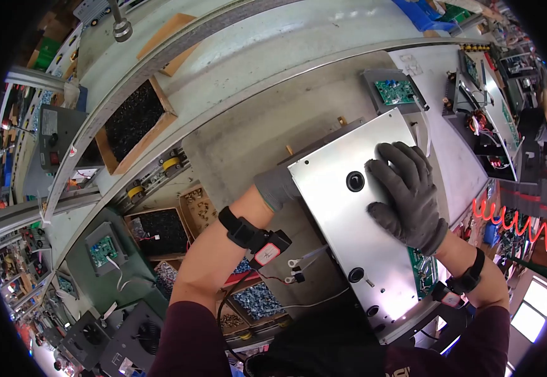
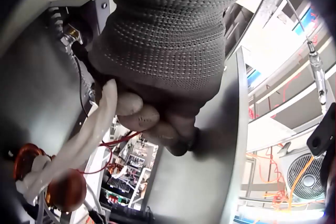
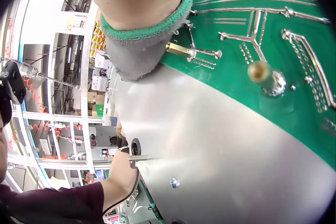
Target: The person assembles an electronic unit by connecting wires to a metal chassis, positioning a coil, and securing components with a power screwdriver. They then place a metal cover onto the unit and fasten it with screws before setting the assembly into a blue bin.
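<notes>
A bright metal panel with black round fittings stands tilted before the person. The gloved right hand rests on its face, fingers spread slightly. Behind its left edge goes the left hand, mostly hidden from above. The left wrist view shows that hand with curled fingers inside the metal housing, beside a white sleeve, red wires and copper coils; whether it grips any of these is unclear. In the right wrist view only the right glove's cuff shows, near a green circuit board and the panel.
Parts bins lie below the left forearm, and a box of black screws stands at upper left. A small circuit board is beyond the panel. Opened units stand at right; a red coiled hose hangs there.
</notes>
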`<state>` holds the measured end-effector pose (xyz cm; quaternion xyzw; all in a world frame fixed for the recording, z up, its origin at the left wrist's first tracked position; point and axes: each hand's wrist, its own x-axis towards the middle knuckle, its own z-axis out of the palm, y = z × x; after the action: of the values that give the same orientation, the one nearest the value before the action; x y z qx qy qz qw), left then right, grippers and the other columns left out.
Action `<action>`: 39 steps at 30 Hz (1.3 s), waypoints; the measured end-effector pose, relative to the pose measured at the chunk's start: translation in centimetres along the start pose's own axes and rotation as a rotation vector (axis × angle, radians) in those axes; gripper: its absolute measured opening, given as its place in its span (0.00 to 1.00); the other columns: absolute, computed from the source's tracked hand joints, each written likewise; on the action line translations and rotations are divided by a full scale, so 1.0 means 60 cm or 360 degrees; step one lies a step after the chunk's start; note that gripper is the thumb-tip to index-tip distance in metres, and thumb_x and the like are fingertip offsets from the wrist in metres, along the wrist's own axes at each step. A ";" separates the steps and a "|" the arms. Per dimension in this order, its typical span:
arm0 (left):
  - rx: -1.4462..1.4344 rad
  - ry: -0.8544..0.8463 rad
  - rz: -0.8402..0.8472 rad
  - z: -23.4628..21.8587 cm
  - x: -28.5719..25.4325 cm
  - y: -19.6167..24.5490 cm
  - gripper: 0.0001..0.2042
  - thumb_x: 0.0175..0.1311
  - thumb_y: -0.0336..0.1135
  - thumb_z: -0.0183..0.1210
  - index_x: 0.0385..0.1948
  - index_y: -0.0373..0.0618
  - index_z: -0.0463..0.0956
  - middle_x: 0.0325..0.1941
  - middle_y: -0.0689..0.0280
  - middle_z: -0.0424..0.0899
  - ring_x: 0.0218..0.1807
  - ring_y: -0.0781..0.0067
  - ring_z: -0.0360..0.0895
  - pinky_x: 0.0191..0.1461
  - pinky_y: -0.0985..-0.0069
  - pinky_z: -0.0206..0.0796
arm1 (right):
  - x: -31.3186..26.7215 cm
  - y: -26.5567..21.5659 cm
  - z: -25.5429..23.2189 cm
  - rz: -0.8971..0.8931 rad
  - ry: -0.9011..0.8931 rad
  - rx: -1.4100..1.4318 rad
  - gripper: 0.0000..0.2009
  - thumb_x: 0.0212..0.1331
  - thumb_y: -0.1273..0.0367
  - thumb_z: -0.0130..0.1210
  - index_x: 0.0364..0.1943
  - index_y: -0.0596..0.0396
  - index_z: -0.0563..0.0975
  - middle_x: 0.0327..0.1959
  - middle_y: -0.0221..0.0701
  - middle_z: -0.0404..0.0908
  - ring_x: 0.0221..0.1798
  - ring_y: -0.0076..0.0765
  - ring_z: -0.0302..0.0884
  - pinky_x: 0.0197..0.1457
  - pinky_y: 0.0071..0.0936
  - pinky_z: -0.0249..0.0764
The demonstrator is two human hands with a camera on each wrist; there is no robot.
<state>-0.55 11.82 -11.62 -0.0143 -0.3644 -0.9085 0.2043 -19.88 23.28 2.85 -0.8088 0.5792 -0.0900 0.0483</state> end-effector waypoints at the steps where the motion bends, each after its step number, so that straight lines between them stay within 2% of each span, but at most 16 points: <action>1: 0.0006 0.0009 0.0000 -0.004 -0.002 -0.004 0.25 0.64 0.30 0.55 0.63 0.41 0.62 0.61 0.62 0.72 0.57 0.76 0.71 0.57 0.75 0.68 | 0.003 0.002 0.000 0.0007 -0.0002 0.0016 0.28 0.58 0.47 0.49 0.56 0.49 0.70 0.60 0.41 0.66 0.62 0.54 0.62 0.66 0.52 0.55; 6: -0.0227 -0.0139 -0.0105 -0.020 -0.030 -0.017 0.25 0.64 0.31 0.55 0.64 0.41 0.61 0.61 0.62 0.71 0.59 0.78 0.67 0.61 0.75 0.64 | 0.005 -0.005 0.002 -0.0040 -0.0037 -0.0001 0.28 0.58 0.47 0.49 0.56 0.49 0.70 0.60 0.41 0.67 0.61 0.53 0.63 0.65 0.51 0.55; 8: -0.0108 -0.0014 -0.0179 0.000 -0.050 0.002 0.26 0.64 0.31 0.56 0.63 0.40 0.61 0.62 0.62 0.71 0.60 0.76 0.67 0.63 0.75 0.61 | 0.005 -0.005 0.006 -0.0059 -0.0076 0.0003 0.28 0.58 0.47 0.49 0.56 0.49 0.70 0.60 0.41 0.67 0.61 0.53 0.63 0.65 0.51 0.55; 10: 0.0540 0.0042 -0.0120 0.018 -0.066 0.016 0.26 0.63 0.32 0.57 0.63 0.40 0.61 0.62 0.61 0.70 0.61 0.73 0.67 0.64 0.74 0.61 | 0.006 -0.004 0.011 -0.0086 -0.0080 0.0051 0.27 0.58 0.47 0.49 0.56 0.48 0.70 0.59 0.40 0.67 0.62 0.52 0.62 0.66 0.50 0.55; 13: 0.0680 0.0246 0.0086 0.029 -0.076 -0.022 0.26 0.63 0.32 0.57 0.63 0.40 0.61 0.62 0.60 0.70 0.61 0.72 0.67 0.64 0.72 0.61 | 0.006 -0.001 0.009 -0.0068 -0.0084 0.0066 0.27 0.58 0.47 0.49 0.56 0.48 0.70 0.60 0.39 0.67 0.62 0.52 0.62 0.66 0.50 0.55; 18: 0.0464 0.0527 0.0003 0.040 -0.059 -0.032 0.23 0.63 0.31 0.57 0.61 0.42 0.65 0.61 0.60 0.72 0.59 0.70 0.70 0.62 0.71 0.64 | 0.001 -0.011 -0.006 -0.0106 -0.0034 -0.0018 0.28 0.58 0.46 0.49 0.57 0.48 0.69 0.60 0.39 0.67 0.62 0.52 0.62 0.65 0.50 0.56; 20: 0.0574 0.0633 0.0066 0.051 -0.051 -0.008 0.22 0.62 0.30 0.57 0.59 0.42 0.67 0.59 0.60 0.73 0.57 0.70 0.72 0.60 0.72 0.66 | 0.006 -0.018 -0.012 -0.0116 -0.0025 0.0050 0.29 0.53 0.53 0.55 0.59 0.48 0.67 0.58 0.38 0.68 0.58 0.51 0.66 0.62 0.48 0.59; 22: 0.1610 0.0683 0.0143 0.067 -0.063 0.053 0.18 0.60 0.27 0.57 0.54 0.41 0.72 0.55 0.60 0.76 0.51 0.69 0.76 0.53 0.73 0.69 | 0.023 -0.036 -0.035 -0.0157 -0.0137 0.0078 0.30 0.48 0.61 0.58 0.59 0.47 0.67 0.56 0.37 0.70 0.54 0.48 0.69 0.59 0.45 0.62; 24: 0.2095 0.1181 -0.0137 0.097 -0.107 0.081 0.16 0.57 0.25 0.57 0.50 0.39 0.74 0.50 0.62 0.78 0.47 0.70 0.78 0.48 0.74 0.70 | 0.025 -0.051 -0.027 -0.0353 -0.0035 0.0017 0.26 0.45 0.67 0.58 0.54 0.46 0.70 0.53 0.35 0.71 0.51 0.44 0.71 0.54 0.40 0.67; 26: 0.1896 0.1402 -0.0050 0.137 -0.188 0.069 0.16 0.58 0.26 0.56 0.49 0.39 0.74 0.48 0.62 0.79 0.47 0.71 0.78 0.48 0.75 0.70 | 0.022 -0.057 -0.006 -0.0588 -0.0067 0.0051 0.19 0.44 0.70 0.57 0.46 0.48 0.74 0.49 0.32 0.72 0.50 0.41 0.72 0.49 0.37 0.71; 28: 0.1745 0.1747 0.0103 0.171 -0.275 0.031 0.14 0.60 0.27 0.56 0.49 0.37 0.74 0.46 0.62 0.80 0.47 0.73 0.78 0.47 0.76 0.70 | 0.026 -0.066 -0.005 -0.0428 -0.0012 0.0218 0.09 0.45 0.75 0.54 0.33 0.51 0.75 0.40 0.32 0.73 0.41 0.42 0.75 0.43 0.38 0.73; 30: 0.1816 0.2007 0.0047 0.222 -0.357 -0.037 0.13 0.62 0.28 0.55 0.47 0.36 0.75 0.45 0.60 0.81 0.46 0.73 0.78 0.47 0.76 0.70 | 0.035 -0.048 0.005 -0.0250 -0.0018 0.0537 0.07 0.46 0.76 0.52 0.32 0.54 0.74 0.37 0.35 0.72 0.35 0.44 0.74 0.40 0.37 0.72; 33: 0.1749 0.2437 0.0024 0.303 -0.437 -0.156 0.12 0.63 0.33 0.56 0.45 0.36 0.76 0.42 0.60 0.82 0.43 0.72 0.79 0.46 0.76 0.69 | 0.048 -0.029 -0.003 -0.0233 -0.0082 0.0653 0.07 0.47 0.78 0.50 0.32 0.56 0.71 0.32 0.35 0.70 0.31 0.40 0.69 0.37 0.31 0.67; 36: 0.1413 0.2627 -0.0434 0.348 -0.487 -0.274 0.15 0.61 0.40 0.59 0.42 0.38 0.77 0.33 0.63 0.82 0.34 0.70 0.78 0.40 0.76 0.69 | 0.052 -0.044 -0.068 -0.0559 0.0080 0.0766 0.09 0.46 0.81 0.48 0.33 0.57 0.68 0.28 0.30 0.68 0.30 0.29 0.63 0.35 0.24 0.64; 38: 0.1166 0.2687 -0.0570 0.364 -0.483 -0.311 0.15 0.61 0.41 0.59 0.40 0.38 0.77 0.30 0.64 0.82 0.28 0.71 0.77 0.35 0.78 0.69 | 0.046 -0.017 -0.120 -0.0246 0.0020 0.0792 0.10 0.56 0.80 0.48 0.42 0.56 0.71 0.37 0.23 0.70 0.36 0.15 0.64 0.39 0.14 0.63; 39: 0.0453 0.2678 -0.0606 0.377 -0.461 -0.304 0.14 0.60 0.42 0.60 0.38 0.39 0.78 0.27 0.65 0.80 0.24 0.74 0.73 0.30 0.79 0.66 | 0.040 -0.013 -0.148 -0.0139 0.0028 0.0864 0.12 0.61 0.77 0.48 0.48 0.56 0.71 0.40 0.23 0.71 0.41 0.14 0.65 0.44 0.14 0.64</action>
<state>15.06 48.80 -11.85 0.7479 -0.1988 -0.5820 0.2500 -20.18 21.52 11.90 -0.7896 0.4988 -0.2511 0.2544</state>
